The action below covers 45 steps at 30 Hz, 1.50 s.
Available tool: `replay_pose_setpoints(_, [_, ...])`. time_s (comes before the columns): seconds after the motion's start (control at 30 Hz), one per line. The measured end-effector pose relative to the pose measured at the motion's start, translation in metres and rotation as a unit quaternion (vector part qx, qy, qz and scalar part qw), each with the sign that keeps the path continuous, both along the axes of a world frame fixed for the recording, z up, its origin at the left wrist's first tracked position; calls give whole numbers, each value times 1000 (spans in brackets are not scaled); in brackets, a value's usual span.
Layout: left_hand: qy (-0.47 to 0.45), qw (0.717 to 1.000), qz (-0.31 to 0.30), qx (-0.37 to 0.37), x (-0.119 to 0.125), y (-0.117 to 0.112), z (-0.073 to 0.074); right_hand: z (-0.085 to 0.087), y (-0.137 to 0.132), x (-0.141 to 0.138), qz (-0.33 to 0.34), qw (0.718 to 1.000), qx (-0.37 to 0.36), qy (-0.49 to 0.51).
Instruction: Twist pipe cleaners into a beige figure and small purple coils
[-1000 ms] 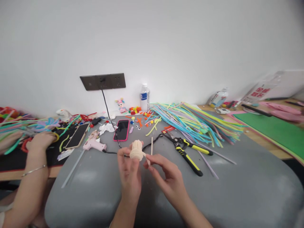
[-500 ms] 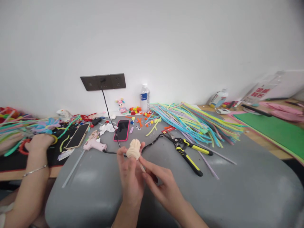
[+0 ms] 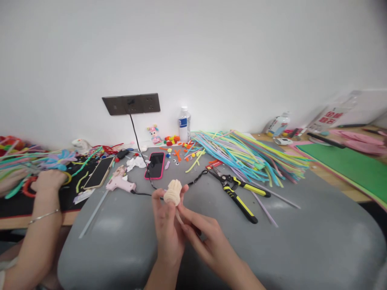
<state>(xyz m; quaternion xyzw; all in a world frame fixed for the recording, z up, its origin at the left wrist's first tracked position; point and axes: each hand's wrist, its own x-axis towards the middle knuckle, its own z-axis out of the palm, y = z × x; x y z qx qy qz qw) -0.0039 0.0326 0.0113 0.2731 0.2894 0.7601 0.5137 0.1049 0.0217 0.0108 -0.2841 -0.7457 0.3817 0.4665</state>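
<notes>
Tabletop (image 3: 302,241) of smooth grey, round-cornered, lies bare along the near edge and to the right; clutter crowds the far half. Above its middle the left hand (image 3: 167,229) pinches a cream coil (image 3: 173,192), ribbed, fuzzy and dome-shaped, between thumb and fingertips. The right hand (image 3: 208,239) presses against the left, fingertips under the coil; whether it grips cannot be told. Yellow-handled cutters (image 3: 240,195) lie just right, a pink glue gun (image 3: 120,184) left, pastel pipe cleaners (image 3: 250,155) beyond.
</notes>
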Motion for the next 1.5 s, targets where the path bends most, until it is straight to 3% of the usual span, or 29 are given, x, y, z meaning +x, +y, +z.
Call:
replay_pose_setpoints(0.17, [82,995,40,30,-1,0,-1,-8,-1,0,-13,1000,-9,12])
replay_pose_setpoints(0.3, [174,977,84,95,-2,1,-1,-11,-4,1,29,991,-109,78])
replay_pose_setpoints(0.47, [256,949,109,151,-3,2,-2,-16,-8,1,95,939,-271,187])
replay_pose_setpoints(0.83, [391,899,160,119,-13,9,-32,-24,-6,-1,109,872,-389,276])
replay_pose_setpoints(1.1, [445,878,147,99,-19,18,-40,-25,1,1,84,893,-381,224])
replay_pose_setpoints(1.37, [502,857,92,73,-21,24,-42,-44,-2,5,42,909,-393,134])
replay_pose_setpoints(1.5, [529,841,87,70,-21,26,-41,-48,-4,12,-14,929,-366,45])
